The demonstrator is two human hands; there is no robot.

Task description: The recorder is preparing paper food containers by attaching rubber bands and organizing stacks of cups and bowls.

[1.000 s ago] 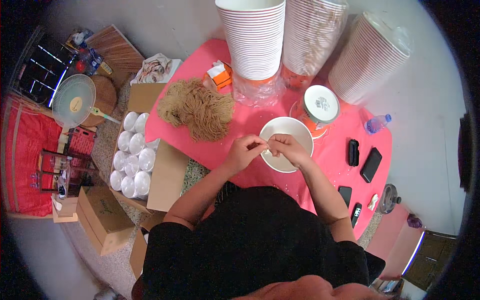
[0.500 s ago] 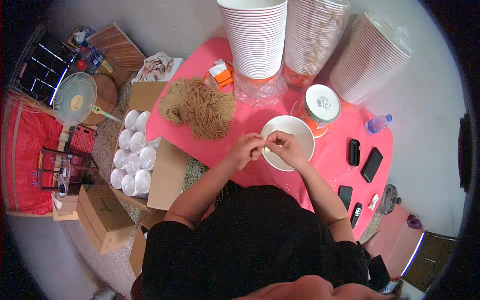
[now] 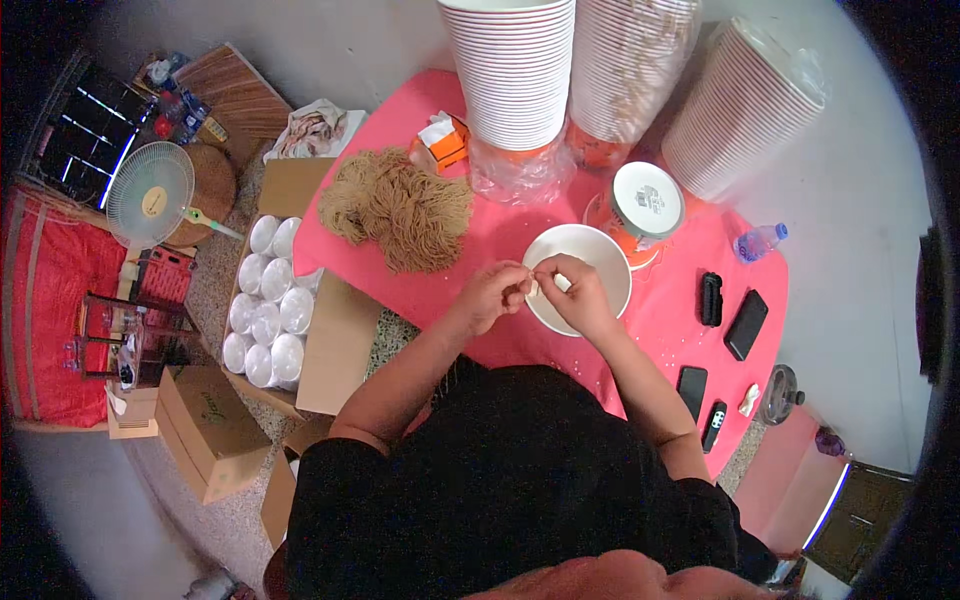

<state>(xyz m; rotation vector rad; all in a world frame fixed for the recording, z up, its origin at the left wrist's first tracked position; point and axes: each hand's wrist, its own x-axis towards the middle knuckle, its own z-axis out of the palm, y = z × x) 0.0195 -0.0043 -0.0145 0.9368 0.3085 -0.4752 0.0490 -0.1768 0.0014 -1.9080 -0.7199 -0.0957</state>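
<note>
My left hand [image 3: 497, 297] and my right hand [image 3: 577, 293] meet fingertip to fingertip over the near left part of a white paper bucket [image 3: 603, 262]. Both hands are pinched closed around something small and pale, too tiny to name. The open bucket stands on the pink tablecloth [image 3: 490, 235]. Just behind it, to the right, is an orange bucket with a white lid [image 3: 648, 200]. A tangled heap of brown stringy strands [image 3: 400, 212] lies to the left of my hands. Small white bits are scattered on the cloth near the bucket.
Tall stacks of white paper buckets [image 3: 510, 75] line the table's back, beside an orange tissue box [image 3: 440, 142]. At right are a small bottle [image 3: 760, 243], a black case [image 3: 711, 299] and phones [image 3: 745, 325]. A carton of clear-lidded tubs [image 3: 265, 322] sits at left, near a fan [image 3: 150, 195].
My hands stay together over the bucket, with only a slight shift of the fingers. The whole view has moved a little.
</note>
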